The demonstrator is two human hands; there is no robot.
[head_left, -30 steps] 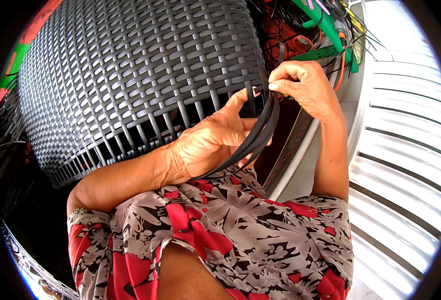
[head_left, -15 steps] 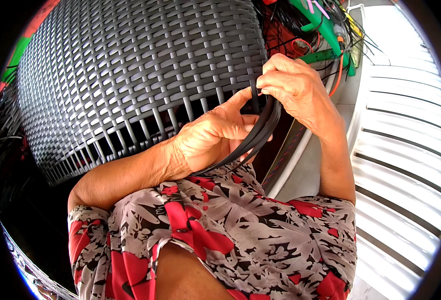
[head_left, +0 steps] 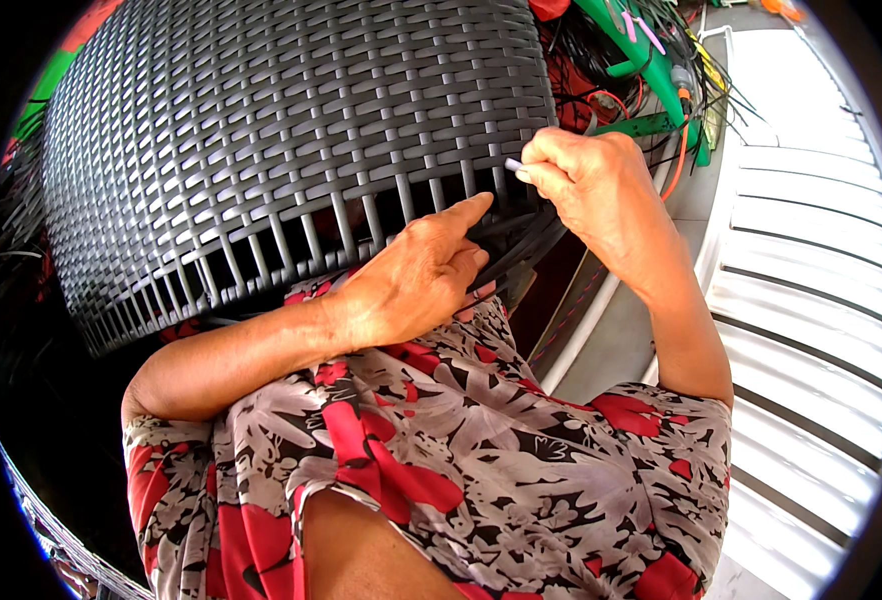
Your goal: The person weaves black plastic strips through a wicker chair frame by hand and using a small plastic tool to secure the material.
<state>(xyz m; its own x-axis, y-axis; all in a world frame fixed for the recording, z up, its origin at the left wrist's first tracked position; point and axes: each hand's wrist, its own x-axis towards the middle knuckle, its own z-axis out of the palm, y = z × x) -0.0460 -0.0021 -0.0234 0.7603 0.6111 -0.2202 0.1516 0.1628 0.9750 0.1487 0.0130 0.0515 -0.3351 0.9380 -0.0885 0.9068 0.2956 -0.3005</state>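
A dark grey woven plastic rattan panel (head_left: pixel 291 130) fills the upper left. Bare vertical stakes (head_left: pixel 313 240) show along its lower border. Near the panel's right corner, my right hand (head_left: pixel 596 190) is closed, with the light end of a rattan strip (head_left: pixel 514 165) pinched between thumb and forefinger. My left hand (head_left: pixel 416 270) lies below the border, its index finger stretched toward the last stakes. Its other fingers are curled at a loose loop of dark rattan strips (head_left: pixel 531 243), partly hidden by the hand.
A green plastic frame (head_left: pixel 651 60) stands at the upper right among tangled dark strips. Pink-handled scissors (head_left: pixel 641 28) and an orange cord (head_left: pixel 677 160) are by it. A white slatted bench (head_left: pixel 811 270) runs down the right side. More loose strips (head_left: pixel 16 230) hang at far left.
My right hand has shifted slightly down and right, and a light strip end now shows in its pinch. My left hand has turned knuckles-up, and the strip loop has dropped behind its fingers.
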